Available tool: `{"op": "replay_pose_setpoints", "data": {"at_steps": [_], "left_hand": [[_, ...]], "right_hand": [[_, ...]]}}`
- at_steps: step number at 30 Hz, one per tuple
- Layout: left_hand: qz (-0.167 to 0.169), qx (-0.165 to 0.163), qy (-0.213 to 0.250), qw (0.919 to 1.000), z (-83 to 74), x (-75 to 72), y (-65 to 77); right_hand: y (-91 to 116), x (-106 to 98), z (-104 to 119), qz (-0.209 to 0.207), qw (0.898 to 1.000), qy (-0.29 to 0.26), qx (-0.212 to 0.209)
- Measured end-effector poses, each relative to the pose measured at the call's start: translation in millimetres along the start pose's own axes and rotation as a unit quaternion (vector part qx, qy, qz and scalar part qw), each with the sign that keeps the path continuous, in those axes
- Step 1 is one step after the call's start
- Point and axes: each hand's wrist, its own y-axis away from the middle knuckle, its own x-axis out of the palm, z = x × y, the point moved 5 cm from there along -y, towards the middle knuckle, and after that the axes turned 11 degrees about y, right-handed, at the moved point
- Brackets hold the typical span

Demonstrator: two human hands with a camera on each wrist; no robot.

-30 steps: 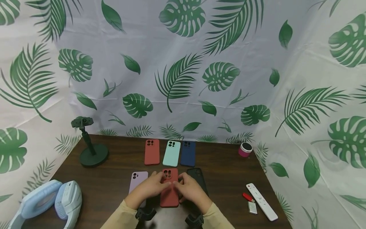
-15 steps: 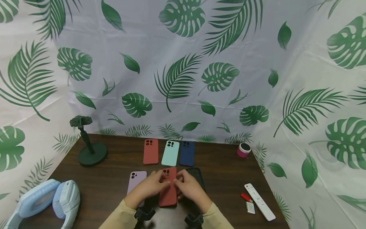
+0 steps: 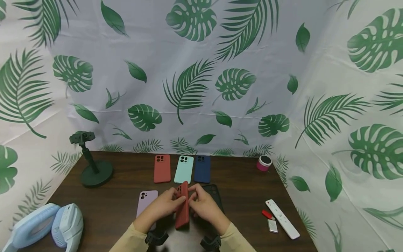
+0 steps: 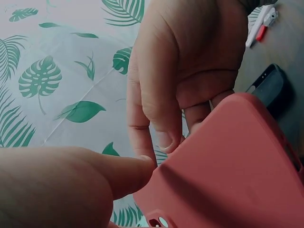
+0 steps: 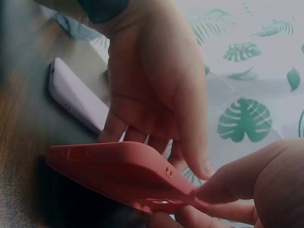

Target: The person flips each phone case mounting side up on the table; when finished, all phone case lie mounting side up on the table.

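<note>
A red phone case (image 3: pixel 182 206) stands tilted on its long side between both hands, just above the table's near part. My left hand (image 3: pixel 168 203) holds it from the left, thumb along the upper edge and fingers behind it. From the other side my right hand (image 3: pixel 203 204) pinches its rim near the camera-hole end, as the right wrist view shows with the case's hollow inside (image 5: pixel 128 173) visible. To the left lies a lilac phone case (image 3: pixel 146 198), partly covered by the left forearm. A black phone case (image 3: pixel 214 196) lies partly behind the right hand.
Behind, another red case (image 3: pixel 162 169), a mint case (image 3: pixel 184 169) and a navy case (image 3: pixel 202 169) lie in a row. Blue headphones (image 3: pixel 50 224) and a black stand (image 3: pixel 96 173) are left; a pink-white jar (image 3: pixel 263 163), white remote (image 3: pixel 282 219) and red USB stick (image 3: pixel 267 214) are right.
The red case has turned from facing up to nearly on its side, its right edge raised. The right fingers have shifted up along its rim. The head view has swung slightly right.
</note>
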Motion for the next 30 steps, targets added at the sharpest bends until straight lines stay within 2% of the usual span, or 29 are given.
{"op": "replay_pose_setpoints", "data": {"at_steps": [5, 11, 15, 21, 30], "left_hand": [[0.002, -0.008, 0.007, 0.9999, 0.4, 0.4, 2.8], [-0.013, -0.017, 0.019, 0.9996, 0.2, -0.3, 4.6], [-0.024, -0.024, 0.036, 0.9988, 1.9, -1.7, 4.4], [-0.023, -0.047, 0.061, 0.9968, 4.7, -2.1, 4.1], [-0.019, -0.051, 0.091, 0.9944, -0.1, -2.4, 8.3]], "right_hand": [[-1, 4, -2, 0.004, 1.0, 0.008, -0.011], [-1, 10, -2, 0.015, 0.999, 0.004, -0.032], [-2, 15, -3, 0.028, 0.999, -0.003, -0.033], [-3, 23, -5, 0.053, 0.998, 0.001, -0.03], [-2, 31, -9, 0.071, 0.995, -0.058, 0.042]]}}
